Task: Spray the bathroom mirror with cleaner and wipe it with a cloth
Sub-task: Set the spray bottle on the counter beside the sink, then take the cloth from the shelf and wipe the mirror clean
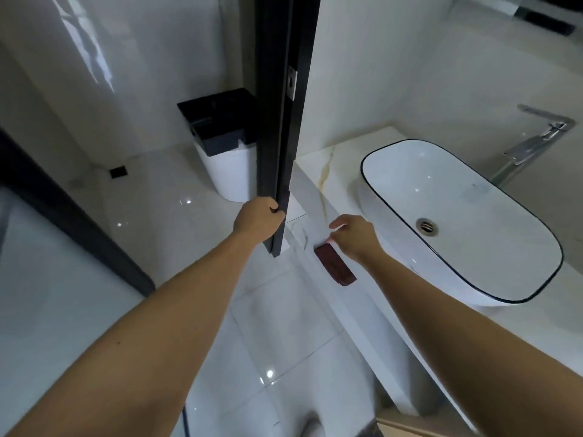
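My left hand (258, 220) is closed around the edge of a tall black door (284, 121) that stands between the toilet area and the vanity. My right hand (355, 236) hovers at the front edge of the marble countertop (325, 171), fingers apart and holding nothing. Just below it, on the vanity's front, sits a flat dark red rectangular piece (336, 269); I cannot tell what it is. A strip of what looks like the mirror (545, 17) shows at the top right corner. No spray bottle or cloth is in view.
A white oval basin with a black rim (394, 146) rests on the countertop, with a chrome tap (536, 140) behind it. A white bin with a black lid (220, 127) stands on the glossy tiled floor (277, 326) left of the door. A dark threshold strip (79, 222) runs diagonally at left.
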Tool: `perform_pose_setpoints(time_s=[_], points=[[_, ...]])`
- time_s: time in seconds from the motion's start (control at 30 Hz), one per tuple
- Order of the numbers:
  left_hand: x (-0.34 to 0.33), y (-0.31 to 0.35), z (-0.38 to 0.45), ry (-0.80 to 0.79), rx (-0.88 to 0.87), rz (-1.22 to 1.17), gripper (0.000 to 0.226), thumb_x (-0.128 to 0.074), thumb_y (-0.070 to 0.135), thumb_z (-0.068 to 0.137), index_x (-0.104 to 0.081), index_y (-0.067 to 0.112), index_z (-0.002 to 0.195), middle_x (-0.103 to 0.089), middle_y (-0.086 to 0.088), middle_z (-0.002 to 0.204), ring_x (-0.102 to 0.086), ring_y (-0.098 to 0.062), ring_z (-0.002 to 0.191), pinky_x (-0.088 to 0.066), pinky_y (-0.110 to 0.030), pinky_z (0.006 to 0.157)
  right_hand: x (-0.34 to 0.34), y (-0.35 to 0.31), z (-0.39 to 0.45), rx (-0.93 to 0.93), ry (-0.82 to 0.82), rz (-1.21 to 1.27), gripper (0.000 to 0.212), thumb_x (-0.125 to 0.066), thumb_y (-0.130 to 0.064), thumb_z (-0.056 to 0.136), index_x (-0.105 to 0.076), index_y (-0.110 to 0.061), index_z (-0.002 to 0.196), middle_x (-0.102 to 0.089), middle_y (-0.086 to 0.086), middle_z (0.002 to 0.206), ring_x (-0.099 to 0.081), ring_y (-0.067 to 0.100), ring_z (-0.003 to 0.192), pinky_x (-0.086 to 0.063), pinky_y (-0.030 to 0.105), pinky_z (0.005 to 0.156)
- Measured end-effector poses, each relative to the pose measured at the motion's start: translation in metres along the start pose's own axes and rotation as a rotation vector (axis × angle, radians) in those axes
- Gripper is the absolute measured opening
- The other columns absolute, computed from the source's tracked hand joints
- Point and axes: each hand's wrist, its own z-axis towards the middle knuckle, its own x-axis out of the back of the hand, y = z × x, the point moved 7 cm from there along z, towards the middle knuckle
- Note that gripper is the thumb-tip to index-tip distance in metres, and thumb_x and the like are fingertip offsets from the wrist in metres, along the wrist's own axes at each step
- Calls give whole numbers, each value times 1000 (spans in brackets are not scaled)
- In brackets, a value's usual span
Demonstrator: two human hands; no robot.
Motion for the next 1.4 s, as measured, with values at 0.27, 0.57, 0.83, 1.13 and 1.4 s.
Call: perform_pose_setpoints(time_s=[0.27, 0.57, 0.83, 1.13, 1.4], points=[[-102, -102, 45, 3, -29, 162, 22, -54, 21, 91, -61, 10, 109, -66, -8, 107, -61, -31, 99, -52, -39, 83, -147, 97, 39, -13, -184, -181, 26, -57, -11, 90, -71, -14, 112, -70, 5, 115, -64, 24, 110, -50, 26, 90], [-272, -160, 122, -3, -257, 132, 43, -58, 26, 94, -54, 18, 136, -63, -8, 122, -59, -30, 114, -52, -41, 91, -237, 247, 113, -89, -38, -185, 34, -53, -11, 88, -66, -17, 119, -67, 6, 123, -63, 25, 112, -51, 28, 86], [-413, -175, 182, -63, -618, 338, 51, -54, 31, 99, -43, 21, 147, -45, -2, 149, -48, -23, 132, -43, -38, 105, -281, 355, 157, -112, 211, -323, 46, -47, -18, 99, -46, -21, 145, -50, 5, 146, -51, 28, 129, -44, 36, 107], [-506, -162, 255, -108, -745, 660, 54, -29, 44, 105, -16, 35, 156, -6, 4, 167, -17, -22, 151, -16, -41, 122, -297, 420, 219, -8, 208, -497, 56, -31, -37, 107, -14, -29, 161, -5, -3, 170, -6, 22, 157, -11, 39, 127], [-527, -163, 288, -73, -782, 763, 50, -24, 47, 104, -20, 41, 154, -12, 9, 166, -19, -18, 150, -17, -41, 121, -292, 410, 248, 63, 242, -580, 52, -40, -37, 105, -33, -29, 155, -33, -4, 161, -35, 25, 144, -30, 34, 119]])
